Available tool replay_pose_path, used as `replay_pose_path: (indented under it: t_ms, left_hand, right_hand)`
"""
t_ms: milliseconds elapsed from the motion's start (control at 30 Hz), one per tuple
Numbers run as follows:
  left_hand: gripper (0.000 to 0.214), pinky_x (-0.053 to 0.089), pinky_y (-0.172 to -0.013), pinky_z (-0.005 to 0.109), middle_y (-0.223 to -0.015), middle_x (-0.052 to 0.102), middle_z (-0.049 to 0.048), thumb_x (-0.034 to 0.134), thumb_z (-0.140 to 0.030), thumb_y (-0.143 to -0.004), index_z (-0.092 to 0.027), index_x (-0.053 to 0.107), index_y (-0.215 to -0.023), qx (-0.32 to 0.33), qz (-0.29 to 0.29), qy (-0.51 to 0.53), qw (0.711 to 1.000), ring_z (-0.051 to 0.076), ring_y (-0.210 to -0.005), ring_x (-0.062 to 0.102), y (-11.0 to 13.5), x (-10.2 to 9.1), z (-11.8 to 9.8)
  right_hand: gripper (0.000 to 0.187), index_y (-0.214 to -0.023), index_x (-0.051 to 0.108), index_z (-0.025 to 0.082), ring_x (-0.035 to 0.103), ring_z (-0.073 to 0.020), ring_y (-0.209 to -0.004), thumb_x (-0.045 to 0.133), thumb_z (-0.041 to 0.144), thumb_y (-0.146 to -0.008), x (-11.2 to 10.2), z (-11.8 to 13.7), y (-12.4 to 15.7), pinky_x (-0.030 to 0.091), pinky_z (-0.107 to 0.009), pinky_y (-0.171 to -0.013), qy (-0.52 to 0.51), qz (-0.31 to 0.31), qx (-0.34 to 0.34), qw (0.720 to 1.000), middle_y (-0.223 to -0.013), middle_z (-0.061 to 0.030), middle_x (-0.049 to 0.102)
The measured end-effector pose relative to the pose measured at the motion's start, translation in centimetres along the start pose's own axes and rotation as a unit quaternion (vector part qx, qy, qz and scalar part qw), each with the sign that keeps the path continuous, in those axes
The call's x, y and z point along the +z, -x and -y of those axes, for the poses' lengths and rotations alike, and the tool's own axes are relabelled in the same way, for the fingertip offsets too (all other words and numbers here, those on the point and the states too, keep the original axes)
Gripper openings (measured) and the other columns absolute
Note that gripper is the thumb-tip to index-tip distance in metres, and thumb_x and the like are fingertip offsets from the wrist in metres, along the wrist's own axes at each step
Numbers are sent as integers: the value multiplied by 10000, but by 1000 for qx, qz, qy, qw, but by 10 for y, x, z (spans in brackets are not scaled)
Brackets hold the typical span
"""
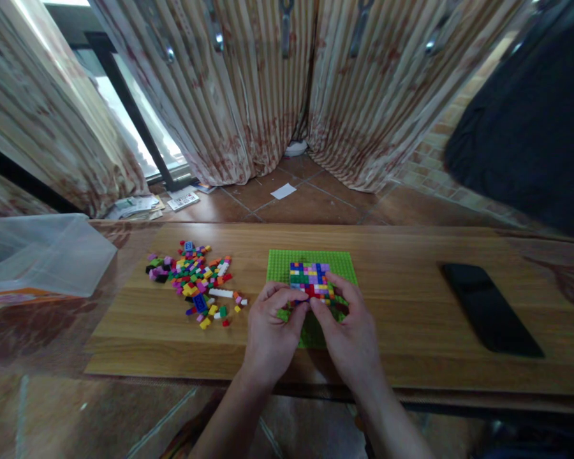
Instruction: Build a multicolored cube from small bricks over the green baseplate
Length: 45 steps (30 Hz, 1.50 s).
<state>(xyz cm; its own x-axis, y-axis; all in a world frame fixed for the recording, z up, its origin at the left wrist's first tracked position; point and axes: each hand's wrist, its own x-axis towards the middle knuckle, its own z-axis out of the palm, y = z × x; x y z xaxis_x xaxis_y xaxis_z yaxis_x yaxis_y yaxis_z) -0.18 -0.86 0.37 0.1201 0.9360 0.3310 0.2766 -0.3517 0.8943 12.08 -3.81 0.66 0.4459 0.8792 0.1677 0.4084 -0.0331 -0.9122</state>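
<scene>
A multicoloured block of toy building bricks (309, 274) sits on a green studded baseplate (277, 258). My left hand (272, 325) is at the block's near left side, thumb and index finger pinched together at its front edge. Whatever small piece lies between those fingertips is too small and covered to name. From the right, my right hand (351, 325) grips the block's near corner, with the thumb at the front edge beside my left thumb and the fingers along the right side. Both hands hide the block's front part and some of the baseplate.
Loose toy bricks (196, 274) lie in a scattered pile left of the baseplate on the wooden table (402, 255). A translucent plastic bin (43, 255) stands at the far left. A black phone (490, 309) rests on the right. Striped curtains (249, 95) hang behind.
</scene>
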Motion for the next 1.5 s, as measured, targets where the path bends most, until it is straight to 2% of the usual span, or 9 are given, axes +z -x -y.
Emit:
replay_pose_path:
  t_ms: [167,367,833,967,1200,1500]
  left_hand:
    - [229,453,-677,225,-789,581,-20,652,-80,-780,-219,671,-961,-4,9,-51,999,115,-727,542,-2,-2,-1]
    - [329,465,-704,245,-824,586,-13,647,-73,-778,-202,609,-1078,3,13,-77,997,123,-740,545,-1,-3,0]
    - [284,487,-693,236,-820,581,-4,584,-78,-837,-218,603,-1083,50,28,-95,994,121,-739,555,0,-2,0]
    - [288,487,-701,233,-828,585,1,570,-65,-841,-204,599,-1091,52,33,-92,994,118,-743,553,0,-3,0]
    - [332,489,-710,237,-835,584,2,571,-37,-814,-203,599,-1100,53,39,-88,994,122,-759,554,-1,-2,0]
    - [316,498,-698,244,-830,590,4,563,-46,-814,-211,600,-1082,48,31,-83,995,126,-746,563,-1,-2,-2]
  right_hand:
    - [434,-1219,590,216,577,-238,-1128,617,310,-796,3,-1,0,433,-459,-1006,-2,1,18,1000,-1243,-86,615]
    - [440,-1204,605,215,603,-232,-1063,629,328,-779,1,3,-2,466,-436,-957,7,5,32,999,-1234,-86,615]
    - [359,-1151,624,201,564,-242,-1125,596,330,-818,3,0,0,443,-456,-987,28,-5,-14,999,-1221,-108,603]
    - [413,-1168,621,202,582,-246,-1091,637,387,-799,3,1,-1,458,-445,-959,34,0,3,999,-1198,-104,619]
    - [378,-1152,626,202,593,-235,-1057,622,343,-801,5,4,-1,451,-435,-956,41,-15,15,999,-1154,-95,643]
    - [327,-1141,623,197,590,-238,-1070,563,303,-838,4,2,0,472,-438,-943,76,-17,-43,996,-1152,-104,634]
